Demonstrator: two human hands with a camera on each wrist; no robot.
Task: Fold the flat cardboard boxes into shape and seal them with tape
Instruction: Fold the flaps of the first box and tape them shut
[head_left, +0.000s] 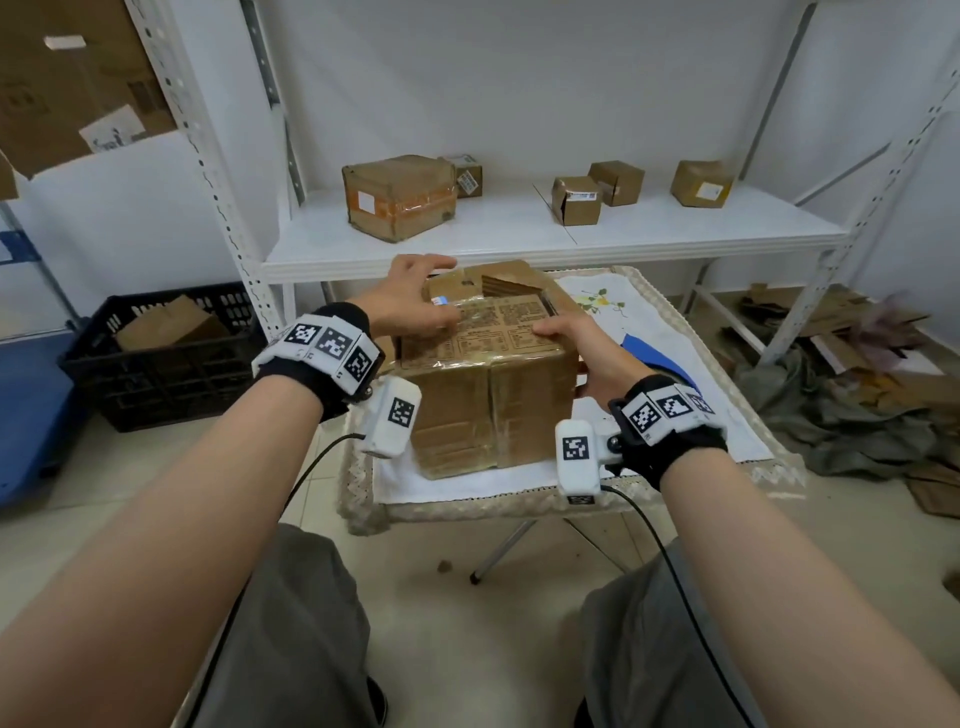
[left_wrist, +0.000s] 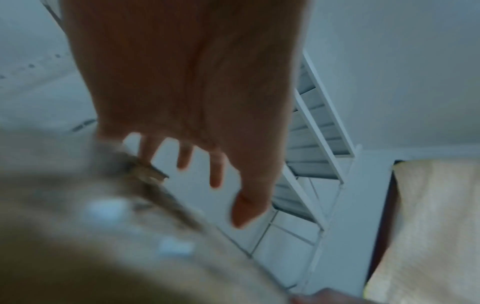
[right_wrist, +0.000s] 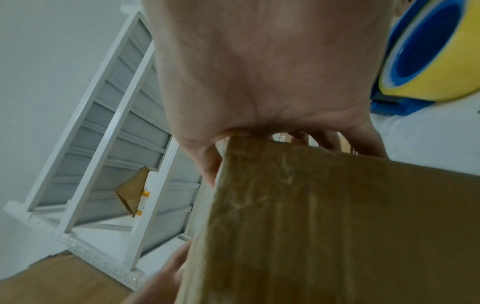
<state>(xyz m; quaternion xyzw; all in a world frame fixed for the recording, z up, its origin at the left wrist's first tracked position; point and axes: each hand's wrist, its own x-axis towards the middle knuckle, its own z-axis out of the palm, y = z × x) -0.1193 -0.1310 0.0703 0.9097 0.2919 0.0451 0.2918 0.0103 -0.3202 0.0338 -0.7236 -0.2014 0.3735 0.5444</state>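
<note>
A brown cardboard box (head_left: 483, 395) wrapped in clear tape stands upright on the cloth-covered small table (head_left: 691, 457). Its near top flap is folded down and the far flaps stand partly open. My left hand (head_left: 410, 296) lies over the box's top left corner, fingers straight and spread and the thumb on the printed flap; the left wrist view shows the fingers (left_wrist: 215, 170) spread above the blurred box (left_wrist: 78, 226). My right hand (head_left: 582, 348) grips the box's top right edge, thumb on top and fingers down the side (right_wrist: 324, 142). A yellow tape roll (right_wrist: 428, 61) with a blue core lies just behind that hand.
Behind the table, a white metal shelf (head_left: 519, 244) holds one large taped box (head_left: 400, 197) and several small ones (head_left: 576, 200). A black crate (head_left: 156, 358) with cardboard sits on the floor at left. Cardboard scraps and cloth (head_left: 857, 374) lie at right.
</note>
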